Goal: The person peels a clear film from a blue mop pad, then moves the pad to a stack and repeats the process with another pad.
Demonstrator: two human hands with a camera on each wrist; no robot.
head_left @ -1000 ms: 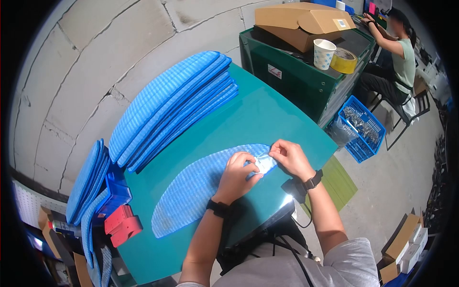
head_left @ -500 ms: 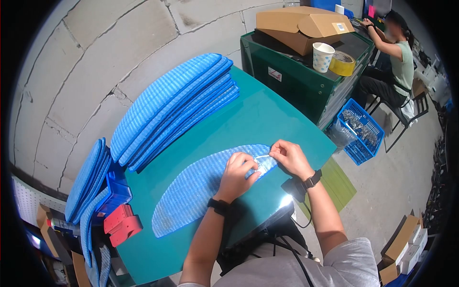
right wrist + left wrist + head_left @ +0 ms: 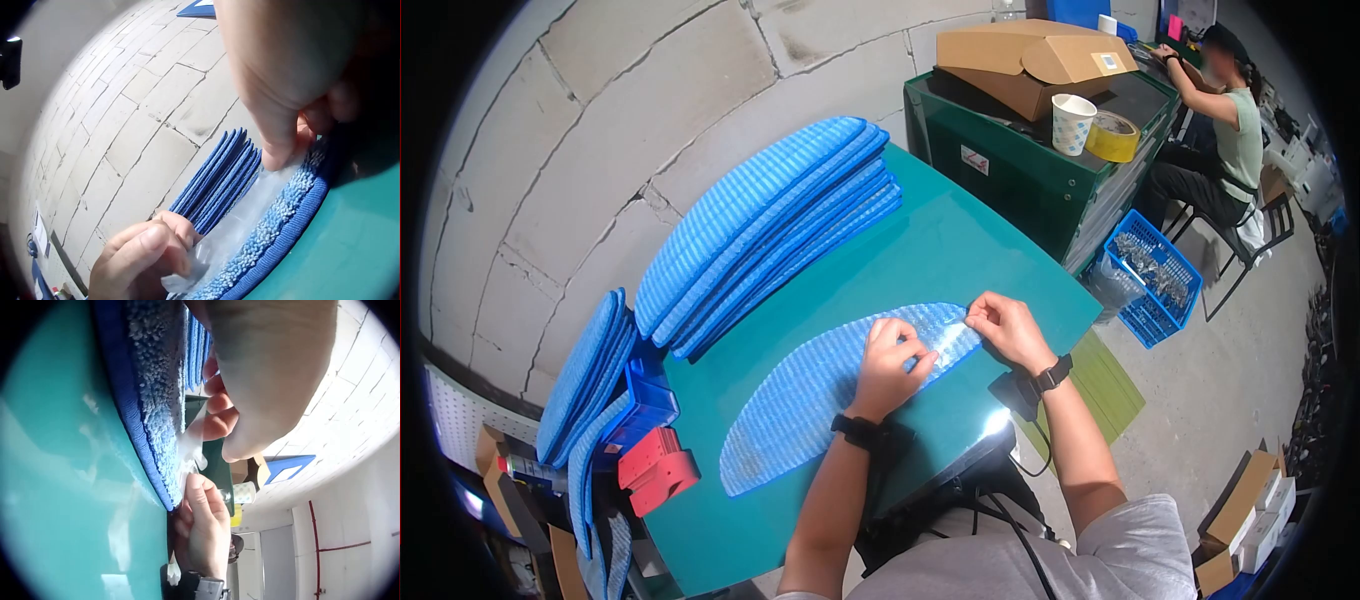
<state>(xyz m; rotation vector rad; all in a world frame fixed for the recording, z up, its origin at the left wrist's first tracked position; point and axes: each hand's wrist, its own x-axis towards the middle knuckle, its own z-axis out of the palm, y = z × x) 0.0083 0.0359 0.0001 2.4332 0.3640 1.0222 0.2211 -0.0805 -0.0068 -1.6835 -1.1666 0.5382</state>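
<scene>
A blue half-oval textile pad (image 3: 800, 385) with a darker blue edge lies flat on the green table (image 3: 940, 235). Over its right end stretches a thin clear plastic film (image 3: 240, 231). My left hand (image 3: 890, 368) pinches one end of the film between thumb and fingers, above the pad. At the pad's right tip, my right hand (image 3: 1012, 330) pinches the film's other end with thumb and forefinger, close against the pad's edge.
Stacked blue pads (image 3: 760, 225) stand at the table's back left, more pads (image 3: 585, 380) beside a blue bin (image 3: 645, 400). Red pieces (image 3: 657, 470) sit at the left edge. Behind are a green cabinet (image 3: 1000, 170) and a seated person (image 3: 1240, 130).
My left hand has shifted slightly left, away from my right hand, and the film between them, crumpled before, now lies more spread out. My right hand has stayed nearly in place.
</scene>
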